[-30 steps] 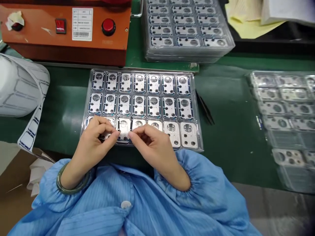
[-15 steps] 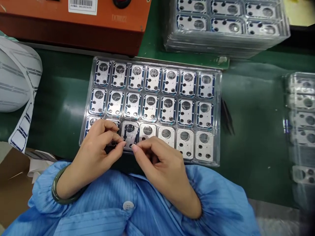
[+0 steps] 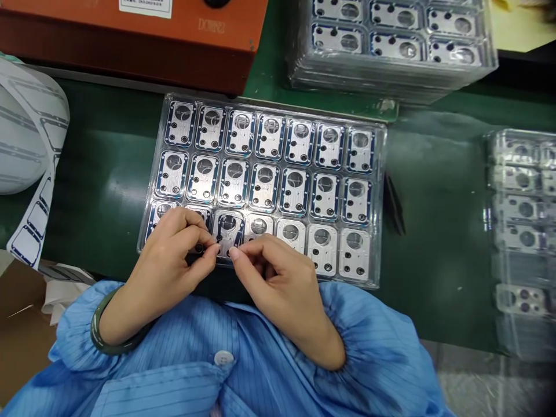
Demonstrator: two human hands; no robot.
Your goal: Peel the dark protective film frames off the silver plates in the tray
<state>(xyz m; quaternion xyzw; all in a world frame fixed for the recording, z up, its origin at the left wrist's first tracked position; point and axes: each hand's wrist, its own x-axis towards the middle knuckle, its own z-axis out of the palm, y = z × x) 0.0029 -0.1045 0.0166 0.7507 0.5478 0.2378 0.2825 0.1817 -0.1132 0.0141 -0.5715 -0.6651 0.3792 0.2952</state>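
A thin dark-blue frame-shaped adhesive gasket [image 3: 238, 236] lies over a silver metal plate [image 3: 226, 236] in the front row of a clear plastic tray [image 3: 377, 231]. My left hand [image 3: 174, 260] pinches the gasket's near left end between thumb and forefinger. The near right end is in the pinch of my right hand [image 3: 282, 281]; my fingertips hide both ends. Plates in the two rows behind, such as one plate [image 3: 264, 186], carry blue gaskets. Bare silver plates [image 3: 322, 249] sit to the right in the front row.
Black tweezers [image 3: 394, 205] lie right of the tray. A roll of blue gaskets on white backing [image 3: 32, 127] hangs at the left. An orange machine [image 3: 174, 46] and stacked filled trays [image 3: 369, 75] stand behind. More clear trays [image 3: 521, 208] are at the right.
The gasket's upper part now lies closer along the plate's edges, where its right strip stood askew before. Both hands keep their pinch, and the whole view has shifted slightly.
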